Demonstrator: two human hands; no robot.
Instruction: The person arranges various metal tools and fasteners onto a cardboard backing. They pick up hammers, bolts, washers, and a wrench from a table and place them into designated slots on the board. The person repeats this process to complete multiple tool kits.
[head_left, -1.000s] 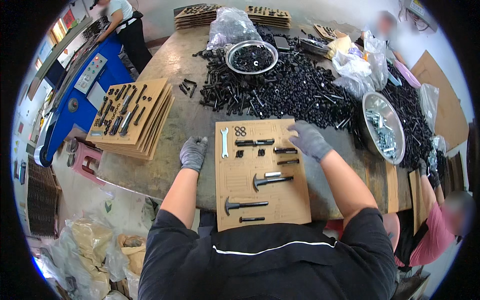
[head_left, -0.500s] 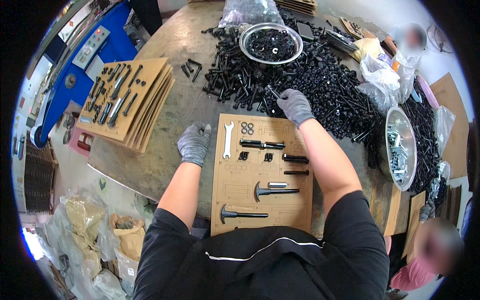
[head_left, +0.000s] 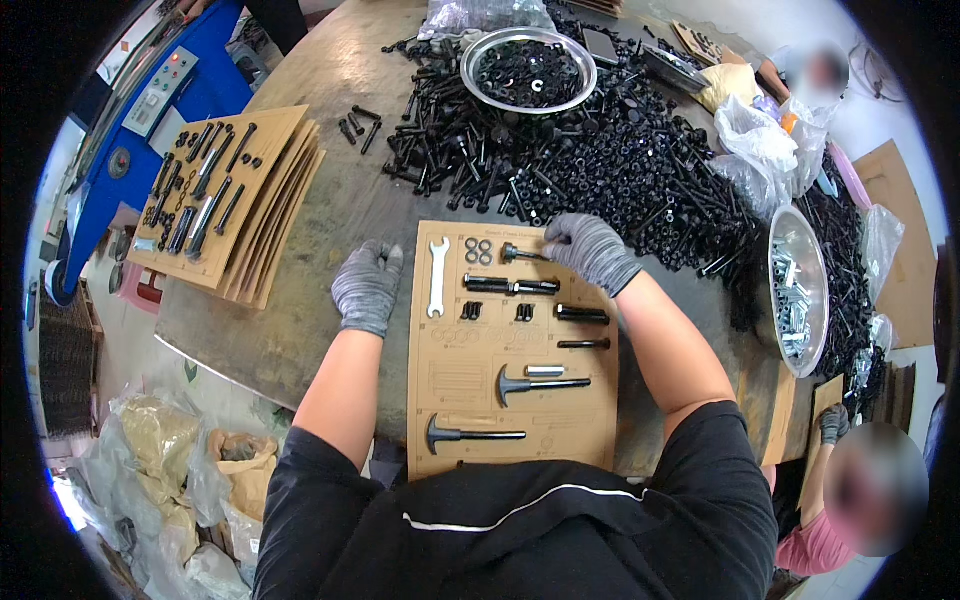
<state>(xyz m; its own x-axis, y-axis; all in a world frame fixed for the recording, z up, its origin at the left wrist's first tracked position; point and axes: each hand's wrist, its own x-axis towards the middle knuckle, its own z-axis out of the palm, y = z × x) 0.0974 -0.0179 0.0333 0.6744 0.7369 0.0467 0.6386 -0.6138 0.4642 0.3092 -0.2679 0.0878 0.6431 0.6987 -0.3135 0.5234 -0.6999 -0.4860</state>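
A brown printed board [head_left: 455, 375] lies before me on the table. In its upper part, my right hand [head_left: 592, 252], in a grey knitted glove, pinches one end of a black bolt [head_left: 516, 252] at the board's surface. The bolt's head points left, beside several round rings [head_left: 479, 250] and a silver open-end wrench [head_left: 438, 278]. Left of the board, my gloved left hand [head_left: 366, 288] rests on the table with its fingers curled in; nothing shows in it. Lower on the board are black threaded rods [head_left: 511, 286], a silver sleeve [head_left: 545, 371] and two hook-headed black pieces [head_left: 540, 385].
Behind the board spreads a heap of black bolts and nuts [head_left: 630, 170], with a metal bowl [head_left: 470, 75] on it. Another bowl [head_left: 818, 330] holds silver parts at right. Stacked filled boards [head_left: 225, 215] stand at left. A co-worker's gloved hand [head_left: 832, 424] is at lower right.
My right hand has come from the heap's edge down toward me onto the board, bringing the bolt. My left hand stays beside the board; the whole view has shifted slightly.
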